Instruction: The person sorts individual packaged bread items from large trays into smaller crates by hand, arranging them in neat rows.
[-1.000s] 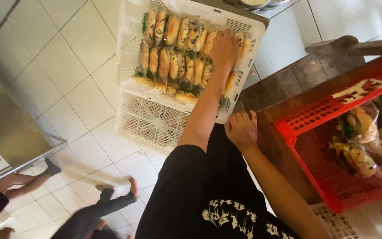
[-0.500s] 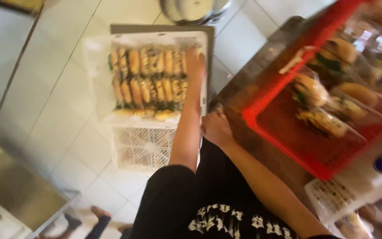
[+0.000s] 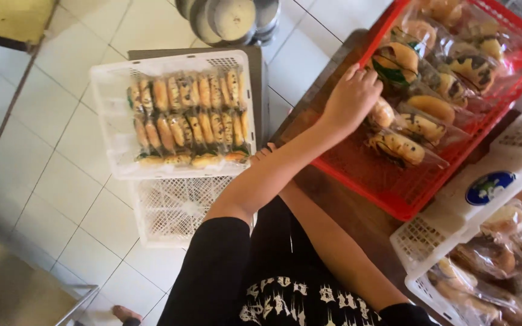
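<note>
- Tiled floor (image 3: 61,181); a table (image 3: 333,202) bears a red crate (image 3: 394,202).
- Left hand (image 3: 351,99): fingers curled on a bun (image 3: 383,113), grip unclear; right hand (image 3: 264,151) mostly hidden, fingers indeterminate.
- Risk: the slick wrapper may slip and the bun drop.

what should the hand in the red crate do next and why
Probably close the left hand on a wrapped bun at its fingertips and lift it out. The hand is already inside the red crate, touching the packets, and the white crate on the floor holds rows of packed buns. The right hand is hidden behind the forearm.
</note>
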